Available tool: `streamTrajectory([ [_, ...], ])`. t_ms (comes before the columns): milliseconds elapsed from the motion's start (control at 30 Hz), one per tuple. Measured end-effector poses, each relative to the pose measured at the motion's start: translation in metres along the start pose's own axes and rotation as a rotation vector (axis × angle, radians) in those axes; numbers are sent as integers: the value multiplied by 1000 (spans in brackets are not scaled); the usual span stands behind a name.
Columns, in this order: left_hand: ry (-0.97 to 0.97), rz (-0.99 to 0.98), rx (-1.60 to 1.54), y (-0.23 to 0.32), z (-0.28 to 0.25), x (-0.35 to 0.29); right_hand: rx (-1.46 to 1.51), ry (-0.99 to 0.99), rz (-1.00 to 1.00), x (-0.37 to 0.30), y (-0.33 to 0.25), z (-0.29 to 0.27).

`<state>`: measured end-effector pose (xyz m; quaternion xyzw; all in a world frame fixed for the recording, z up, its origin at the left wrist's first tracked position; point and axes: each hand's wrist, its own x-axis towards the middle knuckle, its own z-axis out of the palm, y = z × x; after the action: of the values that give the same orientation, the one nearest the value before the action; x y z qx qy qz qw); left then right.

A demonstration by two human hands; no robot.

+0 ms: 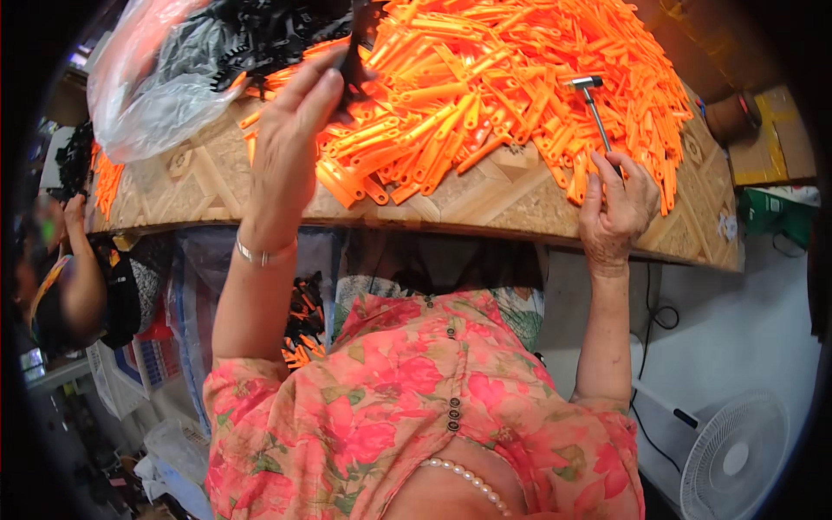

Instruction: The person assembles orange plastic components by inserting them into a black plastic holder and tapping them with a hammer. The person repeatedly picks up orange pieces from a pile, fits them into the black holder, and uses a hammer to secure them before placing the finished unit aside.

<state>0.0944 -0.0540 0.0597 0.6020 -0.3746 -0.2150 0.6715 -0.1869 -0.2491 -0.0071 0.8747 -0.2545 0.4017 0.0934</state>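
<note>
My left hand (pixel 295 121) is raised over the table's near left part, its fingers closed on a dark, flat black piece (pixel 354 69). That piece is blurred, and I cannot tell its exact kind. In my right hand (pixel 620 206) is a small hammer (pixel 593 111), held by the end of its handle. Its metal head points away from me, over the pile's right side. Between and beyond both hands spreads a large heap of flat orange plastic pieces (pixel 485 95), long and narrow, many with a hole at one end.
A clear plastic bag (pixel 165 113) and black toothed plastic parts (pixel 269 39) lie at the far left. A patterned tabletop (pixel 485 195) curves around me. A white fan (pixel 737 455) stands low at right, below a cardboard box (pixel 784 139). Another person's arm (pixel 82 277) shows at left.
</note>
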Motion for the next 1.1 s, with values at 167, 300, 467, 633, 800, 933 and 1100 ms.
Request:
streamTrajectory([
  [167,-281,-423,-550,-5,39,-65,-100,-60,45,5,-9,-4],
  [300,-367,-557,-668,-29,60,-87,-182,-201,109,7,-20,-9],
  [467,-438,-618,-662,-38,71,-97,-198,-311,117,9,-21,-16],
  [633,-437,-598,-657,-37,68,-97,-89,-265,216,3,-22,-15],
  [800,-414,-588,-652,-43,67,-99,80,-237,391,-1,-26,-25],
  [933,-385,-609,-570,-39,66,-100,276,-148,459,-5,-26,-25],
  [1100,-379,-601,-474,-33,70,-99,464,-78,506,-11,-22,-21],
])
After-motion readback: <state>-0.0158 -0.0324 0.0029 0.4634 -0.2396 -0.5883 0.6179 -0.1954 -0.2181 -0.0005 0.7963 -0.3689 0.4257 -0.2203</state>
